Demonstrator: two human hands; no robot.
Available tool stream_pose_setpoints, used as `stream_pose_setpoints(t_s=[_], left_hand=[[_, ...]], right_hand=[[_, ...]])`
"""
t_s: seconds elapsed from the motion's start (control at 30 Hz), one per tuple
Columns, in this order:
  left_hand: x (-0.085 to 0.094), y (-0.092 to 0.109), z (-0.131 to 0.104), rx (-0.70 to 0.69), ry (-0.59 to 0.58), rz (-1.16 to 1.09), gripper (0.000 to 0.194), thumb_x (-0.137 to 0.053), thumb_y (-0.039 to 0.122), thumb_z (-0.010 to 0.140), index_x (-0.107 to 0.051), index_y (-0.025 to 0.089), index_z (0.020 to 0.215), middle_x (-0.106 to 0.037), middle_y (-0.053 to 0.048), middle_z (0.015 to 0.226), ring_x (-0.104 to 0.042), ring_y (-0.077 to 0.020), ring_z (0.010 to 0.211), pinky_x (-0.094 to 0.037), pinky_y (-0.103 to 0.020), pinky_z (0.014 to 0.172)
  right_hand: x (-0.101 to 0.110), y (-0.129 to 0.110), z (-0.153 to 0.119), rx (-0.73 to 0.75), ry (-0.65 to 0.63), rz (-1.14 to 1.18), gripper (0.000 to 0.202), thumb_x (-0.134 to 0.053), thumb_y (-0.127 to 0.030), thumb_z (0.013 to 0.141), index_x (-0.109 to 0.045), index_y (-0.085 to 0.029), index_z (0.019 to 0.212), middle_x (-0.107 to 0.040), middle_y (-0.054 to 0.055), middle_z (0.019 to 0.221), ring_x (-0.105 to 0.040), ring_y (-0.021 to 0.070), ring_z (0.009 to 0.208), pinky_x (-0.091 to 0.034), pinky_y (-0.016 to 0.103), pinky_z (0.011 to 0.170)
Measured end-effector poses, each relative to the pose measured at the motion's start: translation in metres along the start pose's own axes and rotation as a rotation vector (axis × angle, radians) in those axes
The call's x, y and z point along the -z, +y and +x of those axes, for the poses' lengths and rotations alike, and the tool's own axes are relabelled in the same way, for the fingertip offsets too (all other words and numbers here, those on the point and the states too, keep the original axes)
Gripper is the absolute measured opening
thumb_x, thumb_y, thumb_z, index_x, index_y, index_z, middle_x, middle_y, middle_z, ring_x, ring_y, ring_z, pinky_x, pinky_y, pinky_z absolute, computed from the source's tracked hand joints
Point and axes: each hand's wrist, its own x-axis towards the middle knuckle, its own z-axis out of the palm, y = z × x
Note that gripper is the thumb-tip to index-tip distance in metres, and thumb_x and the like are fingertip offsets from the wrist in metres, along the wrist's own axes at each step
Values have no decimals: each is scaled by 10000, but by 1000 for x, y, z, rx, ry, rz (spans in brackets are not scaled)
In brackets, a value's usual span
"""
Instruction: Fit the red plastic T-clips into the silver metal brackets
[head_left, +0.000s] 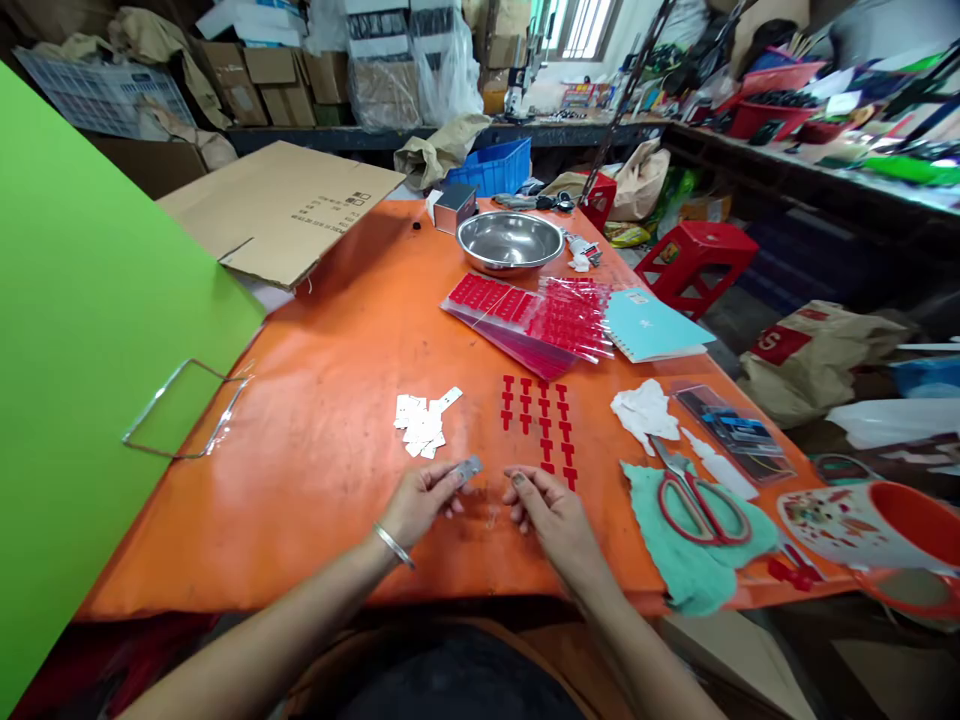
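Note:
Between the thumb and fingers of my left hand (427, 497) is a small flat grey piece (469, 467), its exact kind unclear. My right hand (546, 505) is close by on the right, thumb and fingertips pinched together; whatever they hold, if anything, is too small to make out. Just beyond my left hand lies a loose pile of small white cards (422, 424) on the orange table cover (330, 500). Past my right hand, several red T-shaped pieces (545, 422) lie in rows, the nearest partly hidden by that hand.
Red-handled scissors (705, 508) rest on a green cloth (652, 510) at right, near a mug (840, 522). Farther back are red sheets (525, 310), a blue notebook (654, 325) and a metal bowl (510, 243). A cardboard sheet (277, 210) and green panel (97, 330) stand left.

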Motion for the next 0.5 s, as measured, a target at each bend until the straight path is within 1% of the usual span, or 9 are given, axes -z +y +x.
stream_pose_setpoints(t_s=[0.07,0.13,0.17,0.2,0.27,0.33,0.37,0.43,0.5], left_hand=[[-14,-5,-11,-136,60,105,349,-478,361,842,-636,166,1084,-676,-72,907,-609,-135,729,-487,-251,673],[-23,-6,-19,-270,111,210,327,-448,328,867,-647,183,1082,-660,-75,978,-600,-162,896,-469,-279,818],[-26,-6,-21,-307,122,241,319,-440,314,873,-651,189,1076,-652,-75,1006,-590,-167,940,-455,-286,859],[-27,-7,-22,-312,128,251,312,-441,301,873,-650,191,1078,-650,-74,1010,-591,-168,939,-454,-288,863],[-29,-10,-22,-254,140,240,321,-482,268,852,-612,189,1134,-666,-64,939,-612,-161,846,-480,-283,802],[-26,-14,-19,-211,172,269,354,-545,228,810,-586,182,1159,-677,-48,851,-619,-154,752,-493,-276,743],[-25,-15,-18,-224,189,323,337,-560,214,798,-599,185,1132,-678,-43,831,-618,-155,734,-493,-277,731],[-20,-18,-15,-311,213,513,225,-545,195,807,-655,201,1003,-679,-49,837,-615,-168,761,-484,-289,744],[-17,-20,-13,-399,231,734,196,-501,170,828,-678,209,903,-674,-63,856,-603,-187,802,-472,-305,755]], right_hand=[[-9,2,1,-43,-6,61,427,-613,-567,710,-595,-152,809,-594,19,653,-495,100,501,-375,206,424],[-11,5,2,-80,-27,112,405,-668,-531,670,-594,-148,781,-602,17,644,-510,97,511,-391,201,441],[-11,7,2,-92,-33,128,395,-689,-507,655,-594,-147,788,-606,16,643,-524,101,526,-406,203,459],[-10,9,2,-95,-37,130,386,-701,-486,649,-592,-147,797,-608,14,641,-539,108,541,-422,208,479],[-8,13,1,-59,-40,89,362,-691,-462,668,-584,-151,818,-606,12,641,-564,126,564,-448,229,506],[-6,20,0,59,-34,-28,322,-635,-432,736,-588,-157,897,-620,28,699,-590,152,616,-482,270,559],[-6,23,0,156,-25,-123,293,-600,-402,775,-594,-163,944,-632,44,750,-601,169,670,-496,300,612],[-6,30,0,391,0,-359,233,-535,-323,838,-612,-181,1005,-647,75,852,-593,204,798,-488,366,740],[-7,36,1,590,11,-585,216,-489,-256,872,-635,-191,1017,-649,92,909,-556,226,880,-455,402,817]])
